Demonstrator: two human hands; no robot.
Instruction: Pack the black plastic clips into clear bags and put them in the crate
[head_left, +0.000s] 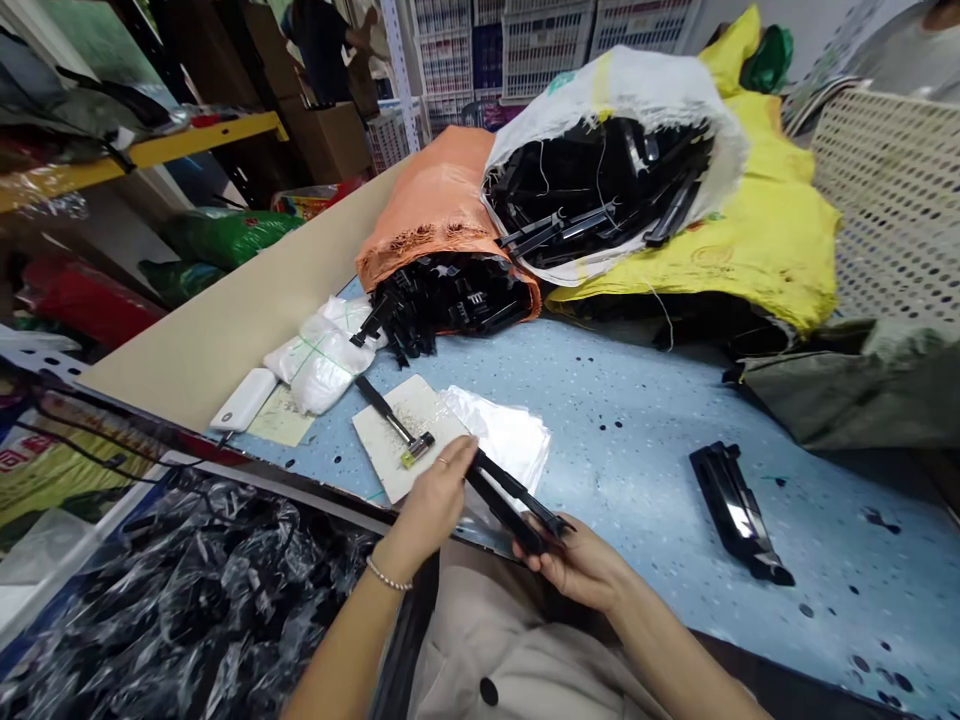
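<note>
Both hands hold long black plastic parts [510,500] near the table's front edge. My left hand [439,497] is closed round their upper left end, and my right hand [574,562] grips the lower right end from below. The parts look like two narrow strips lying close together; whether they are joined I cannot tell. Just beyond my left hand, a hammer [397,425] with a black handle lies on a pale square board [375,465]. Beside the board is a stack of clear plastic bags [510,430]. Another black plastic part [739,515] lies on the table to the right.
An orange sack [435,190], a white sack [637,85] and a yellow sack [795,220] stand at the back, black parts showing in their mouths. Bagged black parts [202,600] fill a bin at lower left. A white device [244,400] lies by the left board. Another person [322,45] stands far behind.
</note>
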